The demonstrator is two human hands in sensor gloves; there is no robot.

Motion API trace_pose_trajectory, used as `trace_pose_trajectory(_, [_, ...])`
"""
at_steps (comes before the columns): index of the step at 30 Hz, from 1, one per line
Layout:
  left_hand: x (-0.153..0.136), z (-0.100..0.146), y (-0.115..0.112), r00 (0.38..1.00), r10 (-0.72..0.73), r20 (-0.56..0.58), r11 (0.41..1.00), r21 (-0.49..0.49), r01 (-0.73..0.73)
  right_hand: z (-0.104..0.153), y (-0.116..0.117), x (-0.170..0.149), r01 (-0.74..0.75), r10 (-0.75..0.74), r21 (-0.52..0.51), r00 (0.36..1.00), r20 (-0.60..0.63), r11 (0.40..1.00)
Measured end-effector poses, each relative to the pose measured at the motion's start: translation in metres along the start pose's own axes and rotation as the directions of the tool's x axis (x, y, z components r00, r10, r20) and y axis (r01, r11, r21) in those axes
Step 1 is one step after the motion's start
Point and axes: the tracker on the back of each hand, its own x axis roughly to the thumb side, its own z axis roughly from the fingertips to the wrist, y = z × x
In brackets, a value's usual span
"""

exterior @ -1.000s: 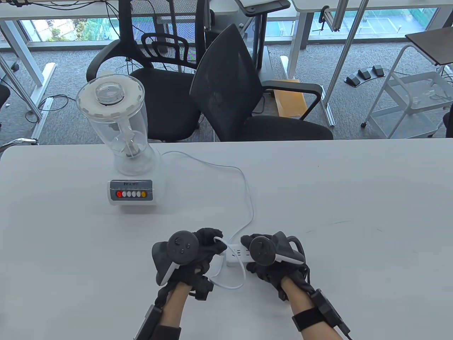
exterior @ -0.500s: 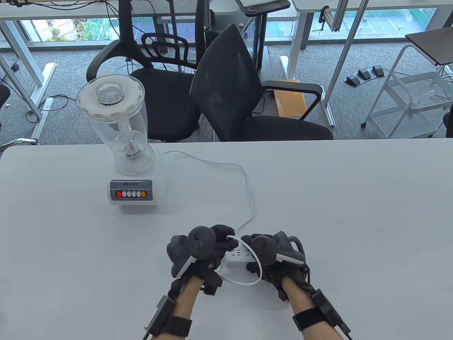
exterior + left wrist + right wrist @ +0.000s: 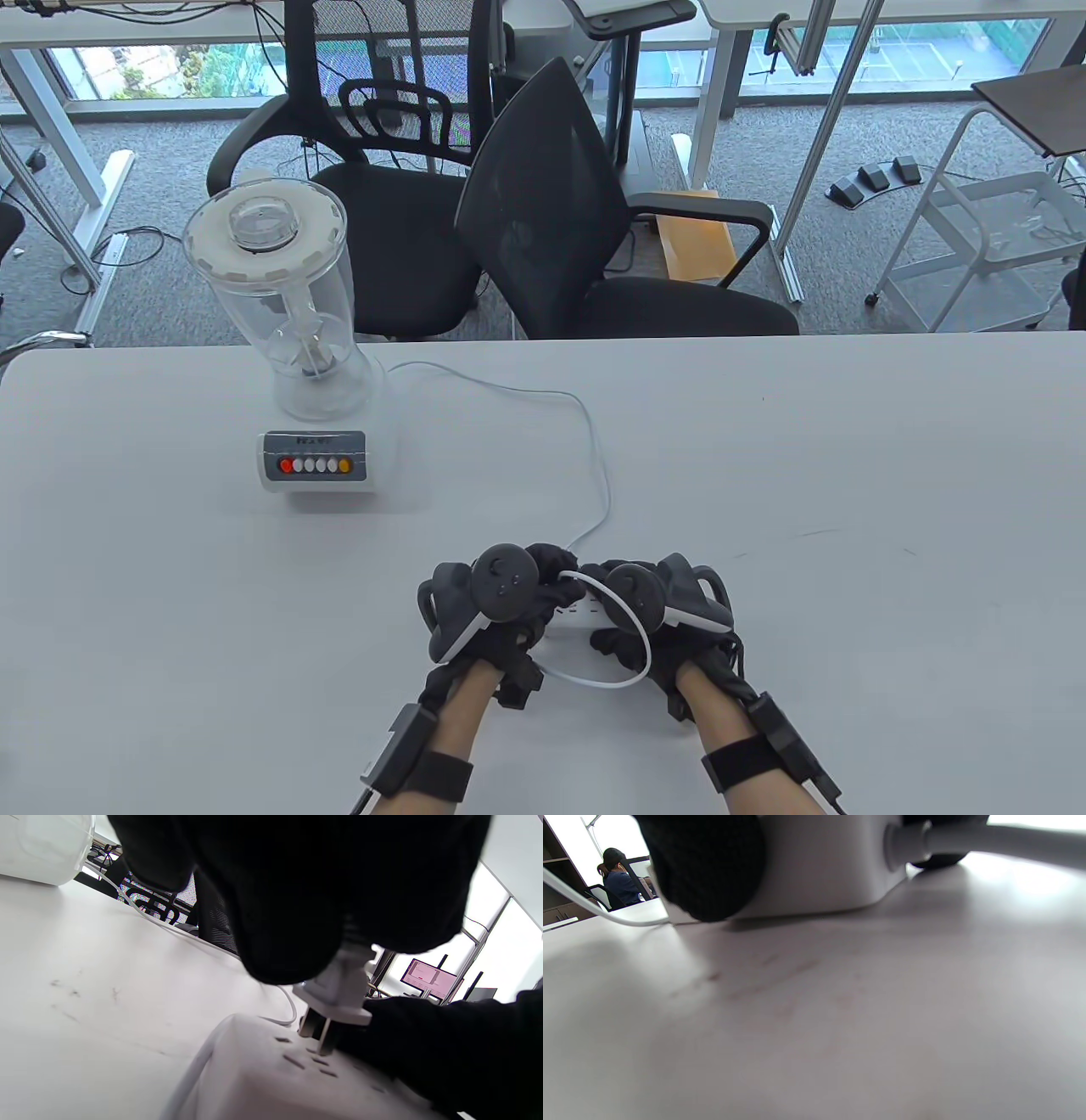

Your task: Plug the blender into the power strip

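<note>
While gripped, flat-pronged white plug [image 3: 339, 993], smooth strip [image 3: 271, 1077]

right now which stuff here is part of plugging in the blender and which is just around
Job: blender, its cord, plug gripped by left hand, power strip held by right hand.
Around: two office chairs, white cart, foot pedals.
</note>
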Motion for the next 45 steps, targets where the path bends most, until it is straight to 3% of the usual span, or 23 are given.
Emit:
trace_pose_trajectory(5, [0.003, 0.000, -0.007, 1.000, -0.008, 0.012, 1.000, -0.023, 0.008, 0.000, 0.000, 0.000, -0.001, 0.001, 0.000, 1.000, -0.001, 1.000])
trace_pose_trajectory(17, [0.016, 0.005, -0.019, 0.982, -0.175, 0.072, 0.984, -0.003, 0.176, 0.000, 0.000, 0.000, 0.004, -0.004, 0.002, 1.000, 0.001, 1.000])
trace_pose_trajectory(19, [0.013, 0.004, -0.023, 0.993, -0.103, 0.049, 0.994, -0.021, 0.104, 0.000, 0.000, 0.000, 0.003, -0.003, 0.001, 1.000, -0.001, 1.000])
trace_pose_trajectory(33, [0.012, 0.003, -0.023, 0.995, -0.092, 0.045, 0.995, -0.040, 0.094, 0.000, 0.001, -0.001, -0.001, 0.001, 0.003, 1.000, -0.002, 1.000])
trace_pose_trajectory(45, [0.013, 0.008, -0.015, 0.971, -0.211, 0.115, 0.969, -0.102, 0.223, 0.004, -0.002, -0.002, -0.039, 0.038, 0.018, 0.999, 0.006, 0.999])
